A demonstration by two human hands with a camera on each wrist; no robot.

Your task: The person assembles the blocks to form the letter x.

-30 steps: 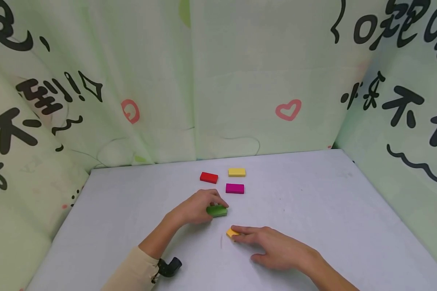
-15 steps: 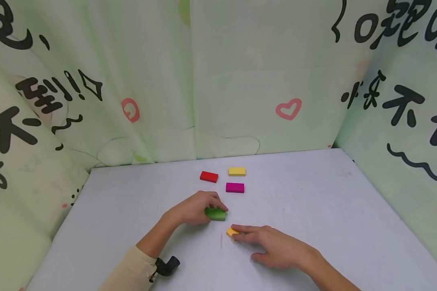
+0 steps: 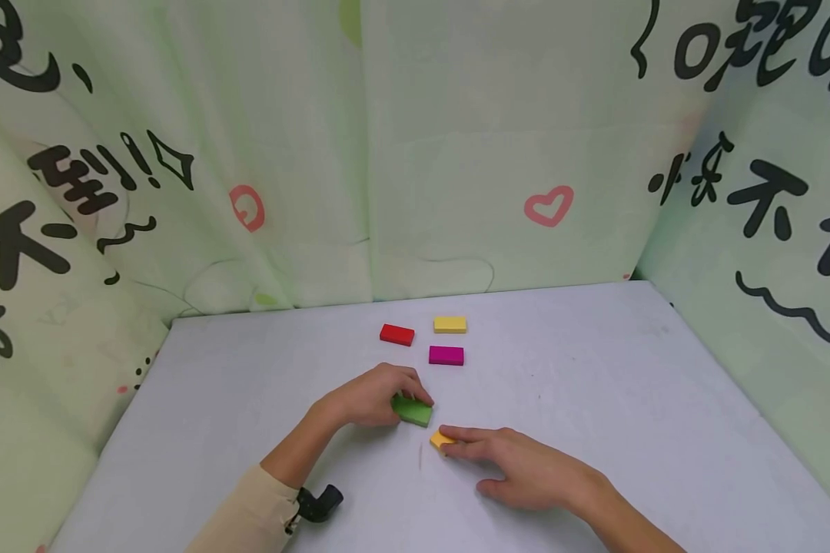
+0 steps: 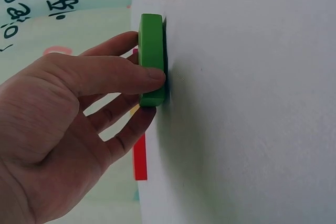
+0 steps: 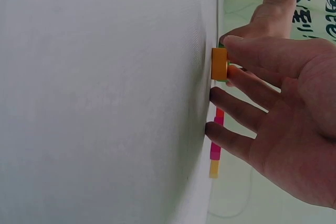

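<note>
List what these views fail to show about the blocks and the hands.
- Head view: the left hand covers part of the green block.
- Head view: the right hand hides most of the orange block.
- Right wrist view: the red block, magenta block and yellow block show only as edge-on slivers.

This looks like a makeshift recording booth rather than a lived-in room: a plain pale worktop is boxed in on three sides by a hung pale-green cartoon curtain printed with hearts and bold black characters, hiding whatever lies behind.
</note>
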